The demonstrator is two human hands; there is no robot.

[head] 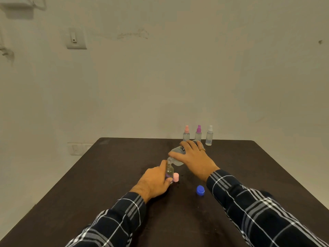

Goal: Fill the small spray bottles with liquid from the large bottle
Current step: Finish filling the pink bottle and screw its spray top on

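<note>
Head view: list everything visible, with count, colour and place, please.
Large bottle: 1, clear, tilted, mouth over the small bottle.
Small bottle: 1, clear, uncapped, upright on table.
Spray top: 1, pink, on table beside small bottle.
Cap: 1, blue, on table, nearer the camera.
Capped spray bottles: 3, pink, purple, white tops, table's far edge.
Table: 1, dark brown.
Wall switch: 1, pale, upper left.
Left hand: grips small bottle.
Right hand: grips large bottle.

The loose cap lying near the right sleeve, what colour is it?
The loose cap is blue, clearest in the head view.
</note>
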